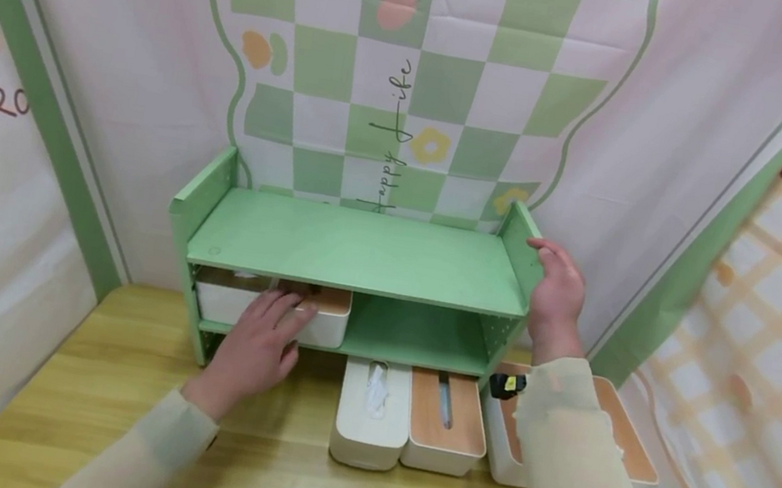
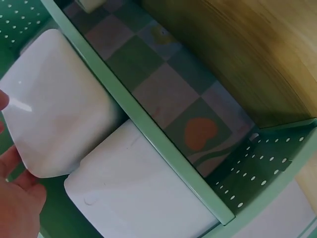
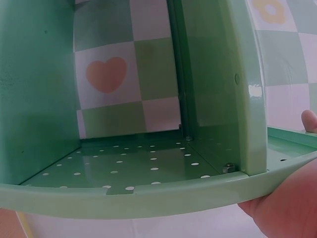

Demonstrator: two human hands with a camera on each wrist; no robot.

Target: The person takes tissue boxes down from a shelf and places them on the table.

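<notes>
A green two-tier shelf stands on the table with two white tissue boxes side by side in the left part of its lower tier. My left hand touches the front of the right-hand tissue box, fingers extended over its wooden lid. In the left wrist view my fingertips meet the side of one white box, beside a second white box. My right hand grips the shelf's right side panel, its palm outside and a fingertip over the edge.
In front of the shelf stand a cream tissue box and a wood-topped tissue box, side by side. More wood-topped boxes lie to the right, partly behind my right forearm. A patterned curtain hangs behind the wooden table.
</notes>
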